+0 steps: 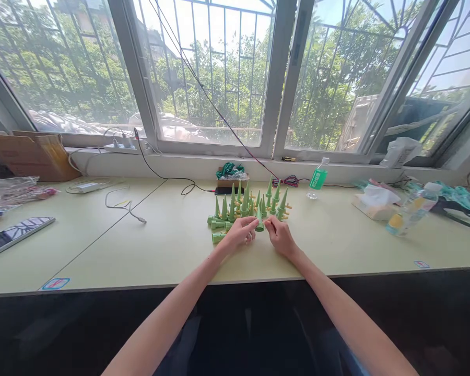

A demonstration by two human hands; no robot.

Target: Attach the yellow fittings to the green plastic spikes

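Head view: I see a long, pale-yellow, flat tabletop (172, 250).
Green cluster: pointed plastic cones (244, 206), most upright, some lying down.
Left hand (241, 231): pinching one green plastic cone (260, 226) in its fingertips.
Right hand (281, 237): fingers bunched together just beside it; I cannot tell around what.
Held cone: tip up, between both hands.

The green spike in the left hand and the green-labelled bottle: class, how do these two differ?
The green spike is held in the left hand; the green-labelled bottle stands on the table.
The spike narrows to a point, whereas the bottle has a broad body topped by a cap.
The spike looks opaque; the bottle is see-through below its label.
The spike is smaller than the bottle.
Both show green.
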